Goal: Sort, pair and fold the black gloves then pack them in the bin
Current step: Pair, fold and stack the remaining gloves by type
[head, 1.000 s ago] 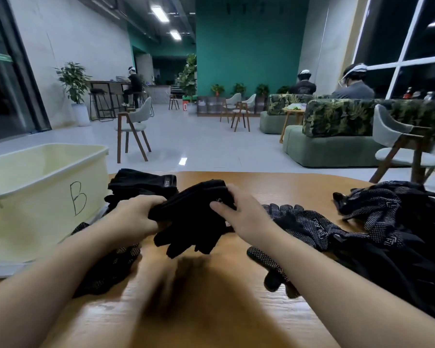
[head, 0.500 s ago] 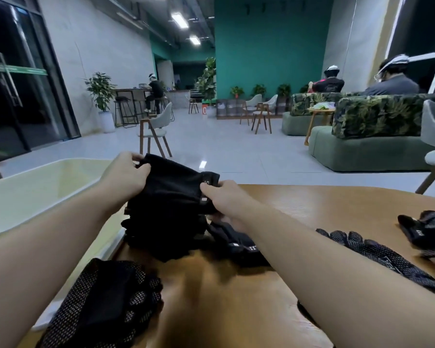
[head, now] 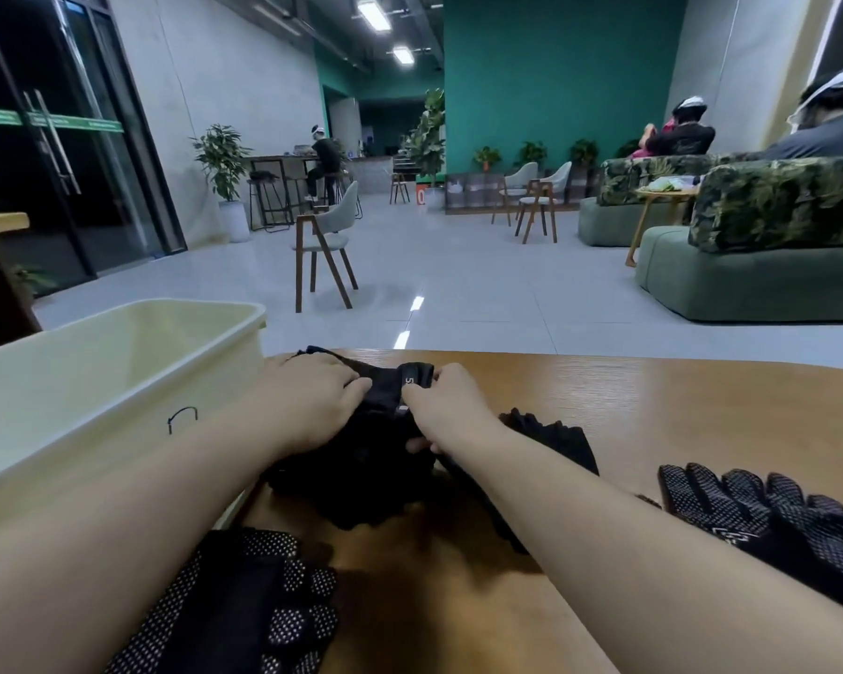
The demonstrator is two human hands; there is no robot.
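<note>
Fingers: both hands curl on the black gloves (head: 385,430)
Left hand (head: 312,406): presses, apparently gripping
Right hand (head: 446,411): pinches cuff
Bin (head: 118,381): just left, on table (head: 653,406)

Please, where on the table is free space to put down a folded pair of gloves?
The wooden table is bare at its far right, beyond the dotted gloves. A smaller bare patch lies between both forearms. It is crowded beside the bin, where both hands work on black gloves.

1 bin (head: 118,381), 2 hands (head: 312,406), 5 chairs (head: 324,240)
</note>
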